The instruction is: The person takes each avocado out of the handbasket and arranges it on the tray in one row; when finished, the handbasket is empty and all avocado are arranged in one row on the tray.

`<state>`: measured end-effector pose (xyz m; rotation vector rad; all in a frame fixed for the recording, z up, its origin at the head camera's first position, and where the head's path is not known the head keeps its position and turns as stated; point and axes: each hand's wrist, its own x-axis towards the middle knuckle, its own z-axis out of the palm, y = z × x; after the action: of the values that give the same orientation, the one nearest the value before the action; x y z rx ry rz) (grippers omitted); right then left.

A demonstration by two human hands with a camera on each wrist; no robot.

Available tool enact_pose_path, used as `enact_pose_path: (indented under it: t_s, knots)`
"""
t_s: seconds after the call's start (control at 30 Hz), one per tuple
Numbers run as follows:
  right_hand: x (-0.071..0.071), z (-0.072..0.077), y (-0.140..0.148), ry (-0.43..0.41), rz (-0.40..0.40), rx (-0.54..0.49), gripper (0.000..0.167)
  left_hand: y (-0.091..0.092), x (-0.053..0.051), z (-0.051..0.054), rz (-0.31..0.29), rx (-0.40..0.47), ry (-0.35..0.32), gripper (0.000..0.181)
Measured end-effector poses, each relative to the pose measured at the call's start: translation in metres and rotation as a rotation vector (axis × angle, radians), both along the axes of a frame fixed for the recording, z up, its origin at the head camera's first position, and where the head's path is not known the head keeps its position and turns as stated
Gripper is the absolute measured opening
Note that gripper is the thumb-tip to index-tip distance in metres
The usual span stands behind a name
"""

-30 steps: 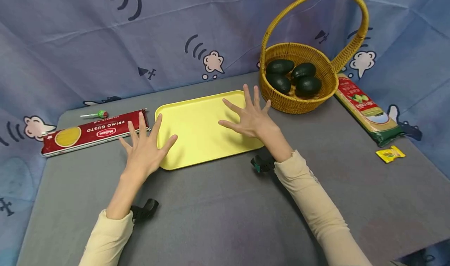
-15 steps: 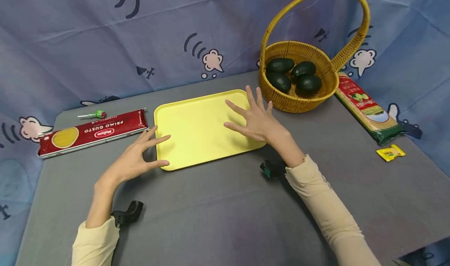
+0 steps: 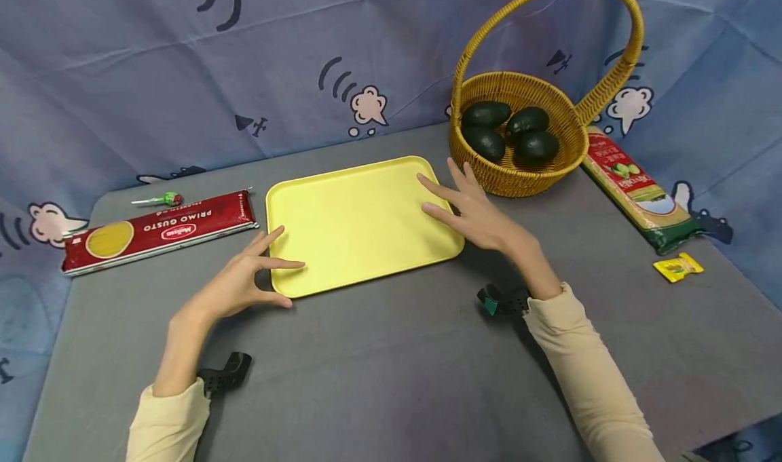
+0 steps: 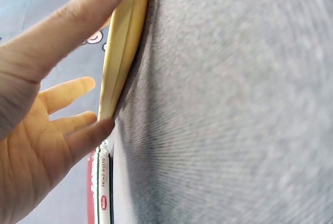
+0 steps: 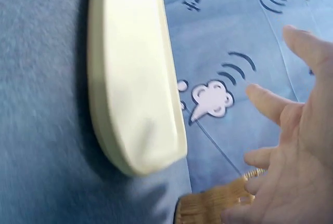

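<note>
While the yellow tray (image 3: 366,228) lay flat on the grey table (image 3: 379,367), the left hand (image 3: 235,282) was at the tray's left end, its fingers straight and spread, the thumb apart; whether they touched the rim I could not tell. The right hand (image 3: 479,218) hung above the tray's right end, fingers spread and extended, clear of its surface. Left of the tray lay a red pasta packet (image 3: 161,231) and a lollipop (image 3: 173,199). Near the tray's far right corner stood a wicker basket (image 3: 507,180) holding four dark green avocados (image 3: 535,148). Well to the tray's right lay a small yellow sweet (image 3: 678,267).
</note>
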<state>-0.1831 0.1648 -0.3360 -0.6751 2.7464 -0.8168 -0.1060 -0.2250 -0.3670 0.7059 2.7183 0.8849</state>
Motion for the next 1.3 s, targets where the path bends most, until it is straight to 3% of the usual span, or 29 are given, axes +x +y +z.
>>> enact_pose_path:
  t_s: [0.17,0.53,0.73,0.87,1.1,1.2,1.3]
  knots:
    - [0.001,0.002,0.019,-0.024,0.010,-0.118,0.056,0.000,0.001,-0.001,0.007,0.015,0.016,0.049]
    - [0.002,0.009,0.046,-0.050,0.047,-0.348,0.050,-0.003,-0.001,-0.007,0.069,0.025,0.061,0.047]
    - [0.004,0.011,0.054,-0.128,0.035,-0.468,0.050,-0.005,-0.001,-0.009,0.116,0.082,-0.018,0.046]
    - [0.005,0.014,0.060,-0.120,0.021,-0.539,0.051,-0.005,0.000,-0.010,0.134,0.098,-0.045,0.045]
    - [0.000,0.015,0.074,0.035,-0.060,-0.943,0.040,-0.002,0.001,-0.006,0.169,0.093,-0.072,0.044]
    - [-0.008,0.016,0.081,0.093,-0.141,-1.076,0.036,0.000,0.001,-0.005,0.171,0.099,-0.075,0.044]
    - [-0.017,0.018,0.090,0.094,-0.231,-1.166,0.035,0.000,0.002,-0.004,0.173,0.111,-0.085,0.043]
